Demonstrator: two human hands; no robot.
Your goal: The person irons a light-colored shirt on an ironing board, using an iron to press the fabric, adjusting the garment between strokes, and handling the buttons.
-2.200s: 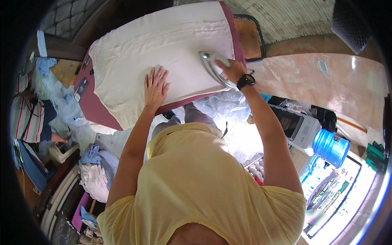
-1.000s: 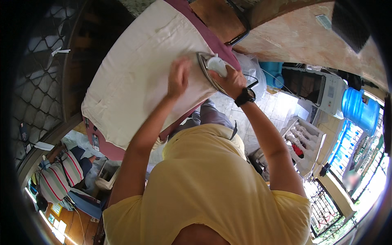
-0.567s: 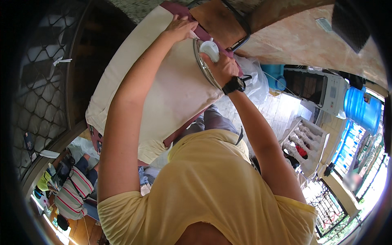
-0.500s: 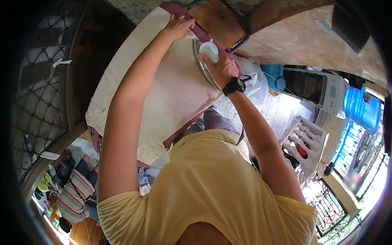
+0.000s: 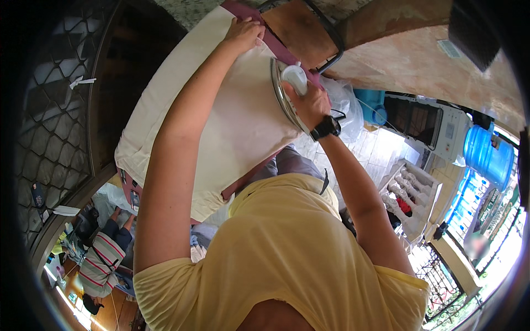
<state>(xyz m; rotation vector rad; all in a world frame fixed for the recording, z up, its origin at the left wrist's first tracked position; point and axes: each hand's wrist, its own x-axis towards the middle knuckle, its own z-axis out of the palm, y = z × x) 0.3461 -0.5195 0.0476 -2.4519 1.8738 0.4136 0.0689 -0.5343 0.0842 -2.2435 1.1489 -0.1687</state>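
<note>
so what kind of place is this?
Likely a home laundry or utility porch. The right hand holds a clothes iron on cream cloth over an ironing board, beside a blue water jug and a window grille.

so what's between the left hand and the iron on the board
In the head view, only bare cream cloth lies between the left hand, pressed at the cloth's far edge, and the iron gripped by the right hand.
</note>
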